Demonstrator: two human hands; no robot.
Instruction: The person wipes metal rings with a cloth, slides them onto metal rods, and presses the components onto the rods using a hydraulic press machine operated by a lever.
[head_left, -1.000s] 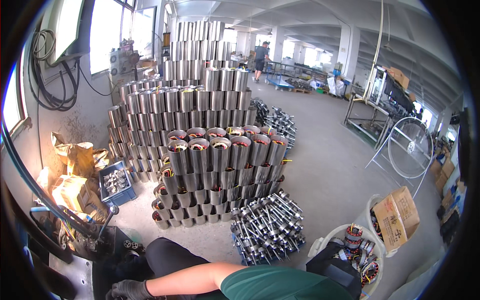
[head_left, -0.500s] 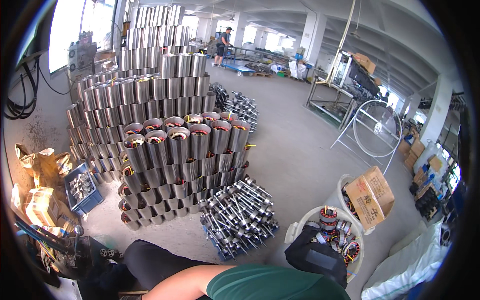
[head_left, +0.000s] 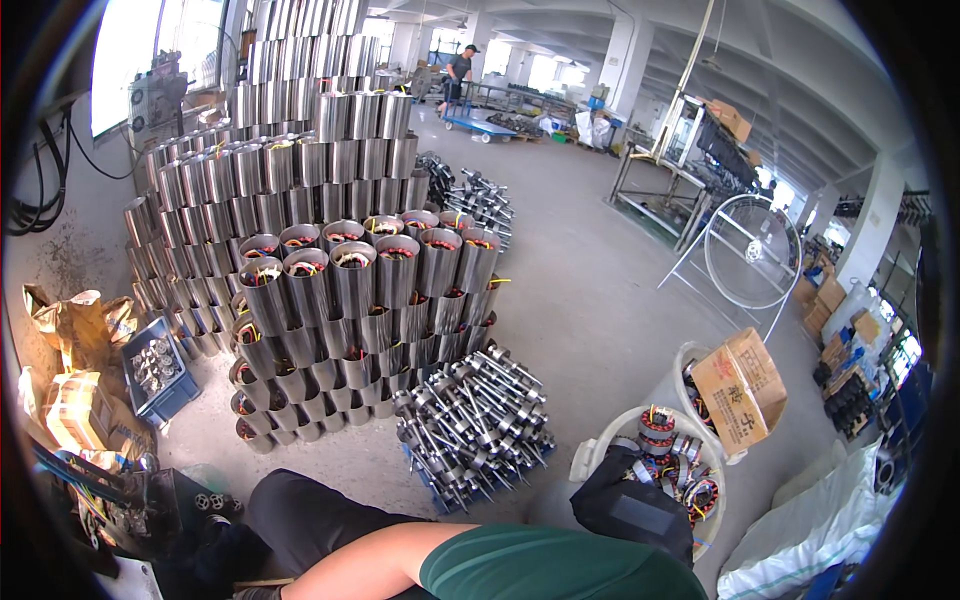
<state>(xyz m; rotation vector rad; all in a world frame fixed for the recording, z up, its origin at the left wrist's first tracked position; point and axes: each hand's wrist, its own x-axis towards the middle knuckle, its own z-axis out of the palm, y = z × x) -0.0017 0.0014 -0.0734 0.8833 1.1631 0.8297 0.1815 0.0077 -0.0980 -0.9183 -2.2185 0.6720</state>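
A bare arm in a green sleeve [head_left: 550, 562], which looks like my right, crosses the lower edge toward the lower left. It ends at a dark cuff or glove edge, and the hand itself is out of the picture. My left hand is not seen either. My dark-trousered knee [head_left: 295, 505] is beyond the forearm. Ahead stand stacked steel motor housings [head_left: 355, 280], with coloured wires inside the upper ones. A pile of metal rotor shafts [head_left: 470, 425] lies in front of them. To the right, a white tub [head_left: 590, 458] holds wound stators [head_left: 660, 440], partly covered by a black cloth-like thing [head_left: 625, 505].
An open cardboard box [head_left: 740, 390] rests on a second tub. At left are a blue crate [head_left: 170, 400] of metal parts and brown bags [head_left: 75, 325]. A wheel-shaped frame [head_left: 752, 250] and white sacks [head_left: 820, 530] are at right. Far back, a person [head_left: 457, 78] handles a blue cart [head_left: 480, 128].
The view has shifted slightly, so the near stacks appear a little higher and further left. The distant person has moved to the right and now leans toward the cart. My arm has barely moved.
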